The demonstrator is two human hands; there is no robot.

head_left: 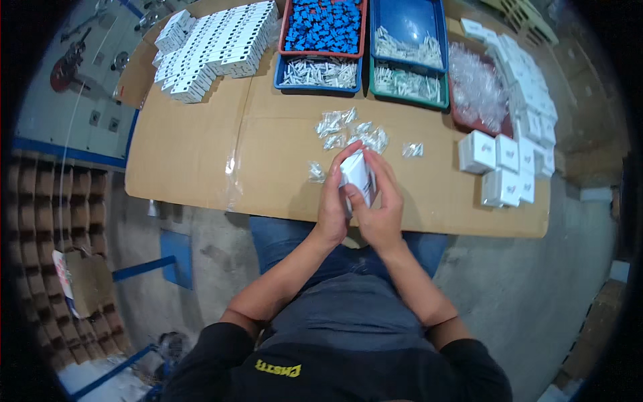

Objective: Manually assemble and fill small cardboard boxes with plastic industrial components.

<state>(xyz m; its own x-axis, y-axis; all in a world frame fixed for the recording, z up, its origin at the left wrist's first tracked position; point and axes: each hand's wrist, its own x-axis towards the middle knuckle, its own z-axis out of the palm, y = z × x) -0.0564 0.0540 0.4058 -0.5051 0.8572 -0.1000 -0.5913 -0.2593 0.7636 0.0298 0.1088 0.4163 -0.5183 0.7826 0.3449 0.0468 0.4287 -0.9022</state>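
Observation:
Between both hands, over the near edge of the cardboard-covered table (181,154), is a small white box (357,172). My left hand (333,204) closes around its left side, and my right hand (383,204) grips its right side with the thumb across the near face. The fingers hide part of the box, so I cannot tell whether its flap is closed. Just beyond my hands lie several small clear bags of white parts (336,122). One such bag (316,171) rests left of my left hand, and another bag (413,149) lies to the right.
Stacked white boxes (228,40) fill the back left. At the back stand a red bin of blue parts (323,27), a blue bin of white plugs (319,72), a blue bin (408,23), a green bin (410,87) and clear bags (477,87). More white boxes (502,187) stand right.

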